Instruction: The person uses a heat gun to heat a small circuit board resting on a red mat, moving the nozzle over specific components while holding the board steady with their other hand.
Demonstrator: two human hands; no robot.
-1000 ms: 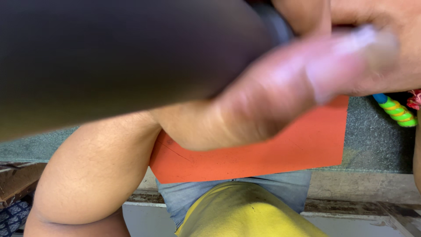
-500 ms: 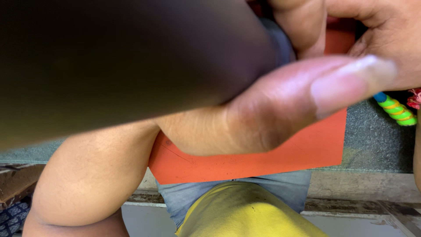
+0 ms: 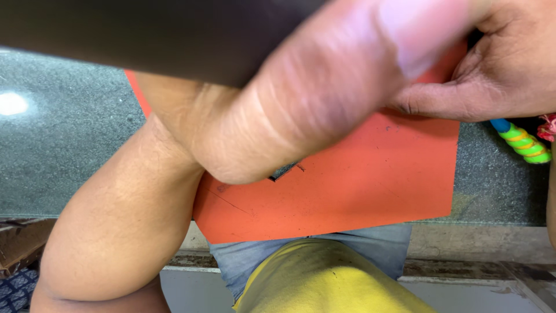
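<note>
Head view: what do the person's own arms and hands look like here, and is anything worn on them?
Both are bare. The left forearm shows no sleeve, watch or band; the left hand fills the frame close to the lens, blurred, with no ring visible. The right hand is also ungloved and ringless as far as visible; its wrist is out of frame.

Orange sheet (image 3: 370, 179) lies flat on grey counter (image 3: 69, 150).

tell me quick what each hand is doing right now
Left hand: close to the camera, blurred, against a dark object; grip cannot be told.
Right hand: fingers curled, resting on the orange sheet.
</note>
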